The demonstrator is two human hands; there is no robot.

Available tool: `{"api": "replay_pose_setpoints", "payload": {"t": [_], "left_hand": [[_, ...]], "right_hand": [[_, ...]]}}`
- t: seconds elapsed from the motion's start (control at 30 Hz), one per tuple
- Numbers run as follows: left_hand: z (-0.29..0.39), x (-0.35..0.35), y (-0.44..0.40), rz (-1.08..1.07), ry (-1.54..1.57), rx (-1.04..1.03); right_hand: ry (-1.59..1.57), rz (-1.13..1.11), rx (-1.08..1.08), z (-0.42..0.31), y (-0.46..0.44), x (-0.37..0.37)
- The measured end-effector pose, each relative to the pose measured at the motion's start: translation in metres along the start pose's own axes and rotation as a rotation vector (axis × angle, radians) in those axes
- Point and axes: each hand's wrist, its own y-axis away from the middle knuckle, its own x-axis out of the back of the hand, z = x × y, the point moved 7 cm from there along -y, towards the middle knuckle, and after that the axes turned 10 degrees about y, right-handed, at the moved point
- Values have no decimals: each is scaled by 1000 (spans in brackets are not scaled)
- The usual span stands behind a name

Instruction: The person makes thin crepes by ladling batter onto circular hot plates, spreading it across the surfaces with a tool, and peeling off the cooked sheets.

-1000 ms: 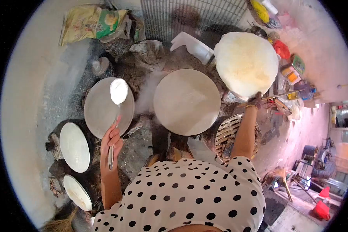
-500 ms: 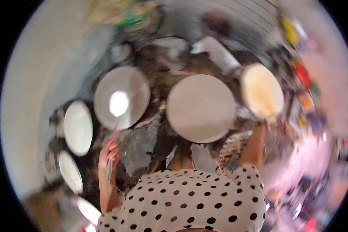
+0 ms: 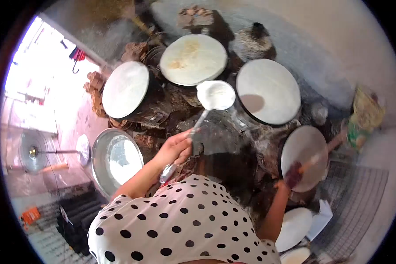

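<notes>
My left hand (image 3: 176,148) is wrapped round the long handle of a metal ladle (image 3: 216,95). White batter fills the ladle's bowl, held between two round griddles. One is the pale griddle (image 3: 193,57) with a yellowish patch; the other is the white-topped griddle (image 3: 270,88), with the ladle's shadow on it. My right hand (image 3: 282,185) is closed at the edge of a grey griddle (image 3: 307,147), on a dark red, cloth-like bundle (image 3: 293,174). A blurred light-brown streak extends from the bundle across the griddle.
Another white-topped griddle (image 3: 126,89) stands at the left, above a large metal basin (image 3: 100,154) of white liquid. A fan (image 3: 33,152) stands farther left. Bricks (image 3: 97,88) lie near the griddles. More pale round tops (image 3: 295,226) are at lower right, beside a wire grid (image 3: 356,198).
My view has swung round to the left, bringing the basin and fan into sight. The ladle has gone from above a grey griddle to between two others, now full of white batter.
</notes>
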Motion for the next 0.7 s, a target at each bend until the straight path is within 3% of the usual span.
{"api": "replay_pose_setpoints", "payload": {"t": [0.07,0.1,0.13,0.17,0.2,0.33,0.37,0.4,0.47,0.5,0.53,0.63,0.7], "left_hand": [[20,76,-2,151,-105,-15],[14,97,-3,267,25,27],[13,116,-10,255,191,2],[19,144,-17,303,309,3],[23,164,-20,348,417,14],[25,224,0,365,607,8],[29,235,10,397,602,-5],[33,243,21,431,589,-24],[31,257,32,443,615,-49],[32,263,39,490,609,-36],[30,268,46,536,602,-19],[28,276,52,508,626,-68],[27,278,53,506,653,-74]], "right_hand": [[129,-173,145,-94,-5,-108],[254,-250,241,-136,-1,-152],[609,-261,411,-190,9,-202],[456,-258,709,-211,-3,-274],[376,-379,409,-259,17,-301],[400,-124,388,-308,-29,-430],[415,-165,155,-329,-9,-425],[482,-99,73,-328,-24,-438],[461,-6,95,-318,-63,-461],[428,49,0,-321,-67,-457],[369,-132,-93,-341,-42,-449],[479,-165,-27,-331,-79,-469],[739,-108,133,-342,-88,-477]]}}
